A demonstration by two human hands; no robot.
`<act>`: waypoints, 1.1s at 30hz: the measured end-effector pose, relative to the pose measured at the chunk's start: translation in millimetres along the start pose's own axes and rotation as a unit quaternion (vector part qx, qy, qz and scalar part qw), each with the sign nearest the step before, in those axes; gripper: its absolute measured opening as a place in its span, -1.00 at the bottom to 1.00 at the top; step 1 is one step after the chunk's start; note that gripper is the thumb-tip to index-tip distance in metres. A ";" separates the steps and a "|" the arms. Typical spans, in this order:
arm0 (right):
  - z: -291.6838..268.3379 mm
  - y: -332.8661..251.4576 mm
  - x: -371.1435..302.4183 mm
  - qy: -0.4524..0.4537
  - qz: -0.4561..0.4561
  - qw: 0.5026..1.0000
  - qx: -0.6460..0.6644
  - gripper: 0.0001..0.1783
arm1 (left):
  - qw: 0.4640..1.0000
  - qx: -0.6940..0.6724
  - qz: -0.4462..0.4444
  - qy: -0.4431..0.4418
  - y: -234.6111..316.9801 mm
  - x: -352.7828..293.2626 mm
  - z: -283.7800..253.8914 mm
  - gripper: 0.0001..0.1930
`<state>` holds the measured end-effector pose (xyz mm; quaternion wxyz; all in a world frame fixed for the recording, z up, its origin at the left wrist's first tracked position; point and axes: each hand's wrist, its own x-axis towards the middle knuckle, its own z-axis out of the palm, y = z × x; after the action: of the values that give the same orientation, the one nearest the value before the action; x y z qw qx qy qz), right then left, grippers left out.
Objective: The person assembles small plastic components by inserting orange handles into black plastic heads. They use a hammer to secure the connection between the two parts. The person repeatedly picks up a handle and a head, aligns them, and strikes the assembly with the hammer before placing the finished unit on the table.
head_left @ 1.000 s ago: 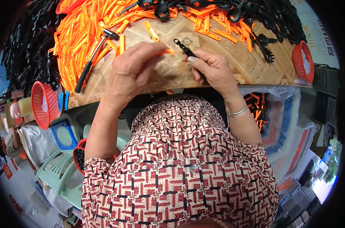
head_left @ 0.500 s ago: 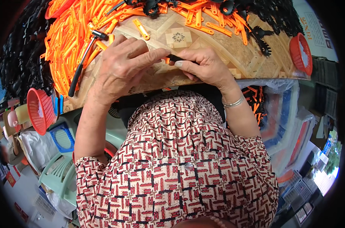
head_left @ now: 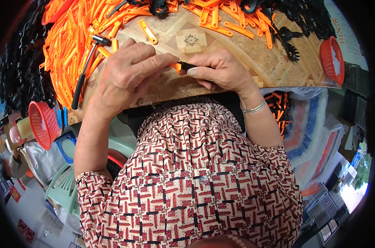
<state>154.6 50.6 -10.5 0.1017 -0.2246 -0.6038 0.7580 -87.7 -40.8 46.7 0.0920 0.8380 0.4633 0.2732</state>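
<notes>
Above the table's near edge, my left hand (head_left: 131, 76) grips an orange plastic handle (head_left: 177, 66), of which only the end shows past the fingertips. Pinched between the thumb and fingers of my right hand (head_left: 222, 70) is a black plastic utensil stem (head_left: 187, 66). Stem and handle meet end to end between the hands; most of each is covered by fingers. A hammer (head_left: 82, 78) with a black grip leans on the orange handles (head_left: 67, 53) heaped left of my left hand. One loose orange handle (head_left: 148, 32) lies beyond it.
Black utensil heads (head_left: 307, 20) pile up at the far right, with a toothed server (head_left: 293, 53) nearer. Red baskets stand at the right edge (head_left: 332, 60) and left side (head_left: 43, 124). A green plastic chair (head_left: 65, 190) is lower left. More orange handles (head_left: 284, 109) lie below the table.
The two hands have drawn slightly apart and a little left, and more of the orange handle shows beside the black stem. The view has shifted slightly.
</notes>
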 end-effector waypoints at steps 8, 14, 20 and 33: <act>6.6 -1.0 -9.0 -0.024 -0.118 0.988 -0.096 -0.72 | 0.992 -0.001 -0.121 -0.035 28.8 1.4 0.9 -0.72; 6.1 -1.5 -7.3 0.017 -0.243 0.921 -0.303 -0.89 | 0.973 -0.089 -0.204 -0.055 26.6 -2.6 6.1 -0.73; 9.2 -10.7 -27.4 0.135 -0.238 0.835 -0.477 -0.76 | 0.931 -0.204 -0.302 -0.007 2.9 -14.5 -3.8 -0.67; -0.5 3.6 -47.5 0.273 -0.220 0.675 -0.650 -0.66 | 0.978 0.195 -0.071 -0.034 -53.4 3.1 25.3 -0.70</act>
<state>197.0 30.0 -3.7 0.2540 -0.2917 -0.9215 0.0356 -111.5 -6.2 5.0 -0.0387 0.8137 0.5623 0.1420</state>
